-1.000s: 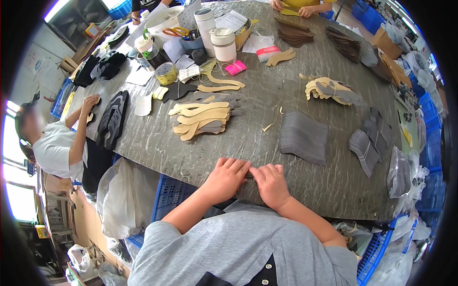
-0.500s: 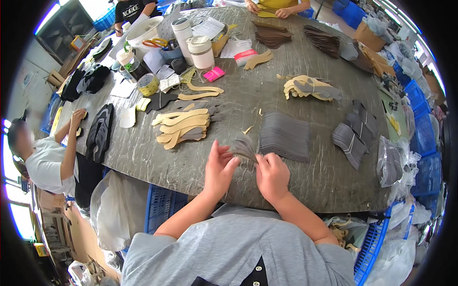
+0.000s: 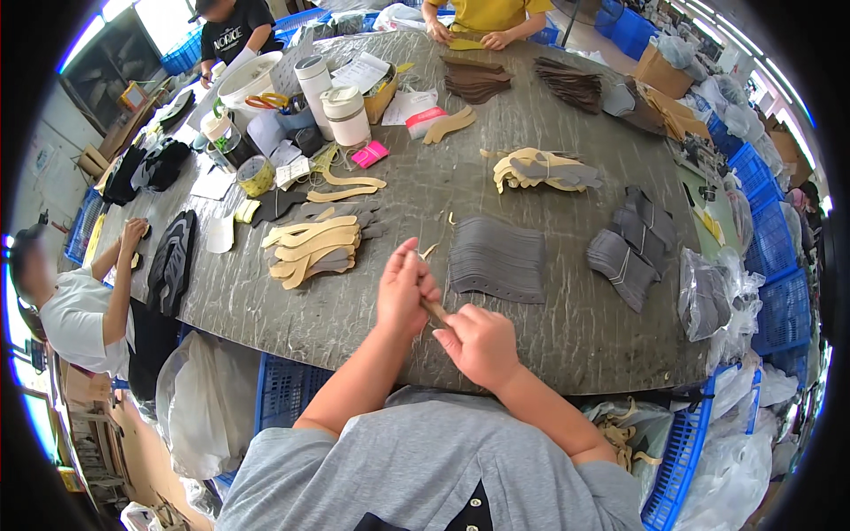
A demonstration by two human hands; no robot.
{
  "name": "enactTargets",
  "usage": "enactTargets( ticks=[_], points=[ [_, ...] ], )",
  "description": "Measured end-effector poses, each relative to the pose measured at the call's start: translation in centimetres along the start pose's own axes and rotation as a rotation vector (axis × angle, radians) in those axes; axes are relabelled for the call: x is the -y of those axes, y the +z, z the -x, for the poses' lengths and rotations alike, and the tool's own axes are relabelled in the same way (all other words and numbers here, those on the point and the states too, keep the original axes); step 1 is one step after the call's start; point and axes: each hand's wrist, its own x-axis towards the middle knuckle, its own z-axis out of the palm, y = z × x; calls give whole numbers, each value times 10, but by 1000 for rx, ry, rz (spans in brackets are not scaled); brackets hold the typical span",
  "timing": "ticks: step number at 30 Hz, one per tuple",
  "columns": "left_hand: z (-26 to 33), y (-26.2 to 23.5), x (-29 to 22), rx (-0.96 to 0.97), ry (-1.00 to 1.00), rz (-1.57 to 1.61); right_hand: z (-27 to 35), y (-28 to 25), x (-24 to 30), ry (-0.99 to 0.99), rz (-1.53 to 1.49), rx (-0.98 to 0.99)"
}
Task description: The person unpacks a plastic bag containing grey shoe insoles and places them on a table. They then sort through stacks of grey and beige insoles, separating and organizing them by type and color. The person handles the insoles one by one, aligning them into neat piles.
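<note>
Head view, left hand: the left hand (image 3: 405,292) is raised over the near part of the table (image 3: 620,358), its fingers curled around the far end of a narrow brownish strip (image 3: 435,311).
Head view, right hand: the right hand (image 3: 482,345) has thumb and fingers closed on the near end of the same strip.
Strip: held between both hands, above the table and in front of the grey shirt (image 3: 416,469); the fingers hide its ends, and whether it is one layer or several cannot be told.
Scrap: a small tan scrap (image 3: 430,251) lies just beyond the left hand.
Grey stack: a neat, fanned grey stack (image 3: 496,261) lies beyond the right hand.
Tan pile: a loose pile of tan and grey pieces (image 3: 312,243) lies to the left of the hands.
Tan bundle: a bundle of tan and grey pieces (image 3: 544,171) lies beyond the grey stack.
Tied bundles: grey tied bundles (image 3: 633,248) lie at right, near a clear bag (image 3: 717,296).
Table clutter: a lidded white cup (image 3: 345,117) stands near a pink packet (image 3: 369,154) and a yellow tape roll (image 3: 255,176).
Co-worker, left: the hands (image 3: 134,232) are at the table edge near black pieces (image 3: 171,265).
</note>
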Motion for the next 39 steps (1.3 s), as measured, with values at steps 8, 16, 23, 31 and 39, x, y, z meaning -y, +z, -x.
enactTargets(
  ticks=[8,16,23,31,39],
  points=[
    [-5,-13,-61,87,-131,-454,-88,11,-59,-93,272,-293],
    [30,-2,-81,230,-169,-407,-148,69,-73,97,202,275],
    [51,-32,-71,274,-306,-189,-184,64,-116,369,420,316],
    [35,-25,-64,242,-394,-132,-144,-25,-101,385,-562,-71],
    [20,-47,-37,369,-563,84,220,-255,-126,1112,-335,-105]
  ],
)
